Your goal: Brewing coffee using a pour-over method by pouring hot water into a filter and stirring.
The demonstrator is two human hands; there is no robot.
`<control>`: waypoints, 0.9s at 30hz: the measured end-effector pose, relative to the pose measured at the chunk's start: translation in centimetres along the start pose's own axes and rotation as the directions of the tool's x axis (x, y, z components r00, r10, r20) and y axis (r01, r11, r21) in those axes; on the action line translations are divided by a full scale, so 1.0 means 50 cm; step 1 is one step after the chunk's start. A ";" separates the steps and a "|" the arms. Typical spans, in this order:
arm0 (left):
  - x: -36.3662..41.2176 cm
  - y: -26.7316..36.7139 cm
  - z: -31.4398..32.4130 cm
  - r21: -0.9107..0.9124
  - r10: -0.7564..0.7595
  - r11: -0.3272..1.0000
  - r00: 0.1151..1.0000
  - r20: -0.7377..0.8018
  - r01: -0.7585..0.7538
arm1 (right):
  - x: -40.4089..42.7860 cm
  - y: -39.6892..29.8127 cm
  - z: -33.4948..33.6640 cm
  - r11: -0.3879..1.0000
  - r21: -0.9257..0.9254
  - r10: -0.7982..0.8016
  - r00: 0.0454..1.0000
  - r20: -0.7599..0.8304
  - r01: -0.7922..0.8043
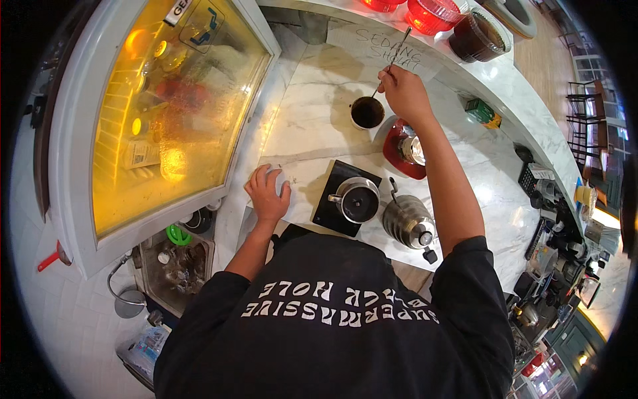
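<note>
My right hand [402, 94] pinches the shaft of a long metal spoon [400, 47]. The spoon's lower end reaches the rim of a white cup [353, 119], whose inside is dark. My left hand [269, 193] lies on the marble counter [309, 144] near its left edge, fingers apart and holding nothing. Between the hands and my body, a metal pot with a handle [358, 199] and dark contents sits on a black flat scale [325, 207]. To its right stands a steel kettle [411, 219] with a black-tipped lid. A red appliance [394, 149] is partly hidden behind my right forearm.
A glass-doored fridge [239, 124] flanks the counter on the left, above a sink [212, 269]. Along the raised ledge [523, 95] are red plastic cups [432, 15] and a container of dark liquid [476, 37]. A green box [481, 112] stands below the ledge, near a paper bearing writing [359, 40].
</note>
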State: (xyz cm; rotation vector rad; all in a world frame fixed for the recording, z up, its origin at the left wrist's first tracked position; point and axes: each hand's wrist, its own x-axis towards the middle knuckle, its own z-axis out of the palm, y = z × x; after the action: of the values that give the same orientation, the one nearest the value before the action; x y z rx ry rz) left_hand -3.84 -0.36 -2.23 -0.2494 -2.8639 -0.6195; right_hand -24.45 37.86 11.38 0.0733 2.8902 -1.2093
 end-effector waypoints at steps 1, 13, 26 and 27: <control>0.001 -0.001 0.002 0.000 -0.001 1.000 1.000 0.003 0.001 | 0.000 0.005 0.002 1.000 0.012 0.010 1.000 -0.001 -0.009; 0.003 0.004 0.003 0.011 -0.005 1.000 1.000 0.017 0.004 | 0.002 0.023 -0.001 0.997 0.021 0.071 0.997 -0.030 -0.071; 0.006 0.007 -0.002 -0.007 -0.002 1.000 1.000 0.012 0.002 | -0.016 0.018 -0.004 0.996 0.059 0.072 0.995 -0.066 -0.068; 0.005 0.006 -0.002 -0.005 -0.005 1.000 1.000 0.015 0.005 | -0.018 0.016 -0.006 0.996 0.064 0.064 0.995 -0.072 -0.059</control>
State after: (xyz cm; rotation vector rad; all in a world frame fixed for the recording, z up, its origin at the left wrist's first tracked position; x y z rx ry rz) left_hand -4.01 -0.10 -1.97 -0.2486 -2.8783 -0.6288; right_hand -23.52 38.60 11.04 0.2108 2.8887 -1.3131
